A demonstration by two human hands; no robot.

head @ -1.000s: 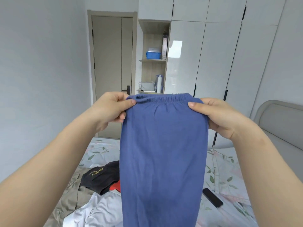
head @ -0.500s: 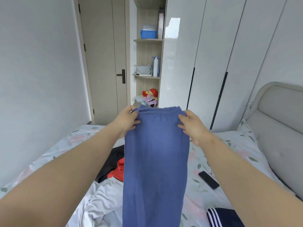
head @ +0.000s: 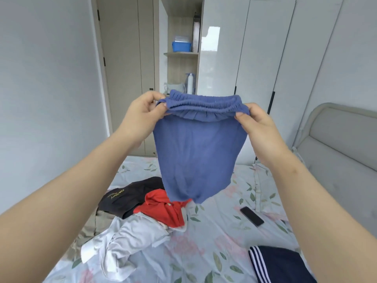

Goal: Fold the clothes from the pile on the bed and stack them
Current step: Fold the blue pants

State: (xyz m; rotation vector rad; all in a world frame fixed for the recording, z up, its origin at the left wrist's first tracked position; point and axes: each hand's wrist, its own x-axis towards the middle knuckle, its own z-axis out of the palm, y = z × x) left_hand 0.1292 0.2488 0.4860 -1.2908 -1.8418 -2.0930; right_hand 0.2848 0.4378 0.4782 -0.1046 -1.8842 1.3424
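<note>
I hold the blue shorts (head: pixel 197 156) up at frame centre, above the bed (head: pixel 214 242). My left hand (head: pixel 142 115) pinches the elastic waistband at its 9 o'clock end and my right hand (head: pixel 257 123) at 3 o'clock, fingers curled onto cloth, so the fabric hangs flat for folding. The unfolded pile (head: pixel 142 211) lies at 7 o'clock. A navy striped garment (head: pixel 281 264) at 5 o'clock likely starts the stack.

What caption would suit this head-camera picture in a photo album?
Left hand and right hand hold a blue garment up by its waistband, above the clothes pile on the bed.
</note>
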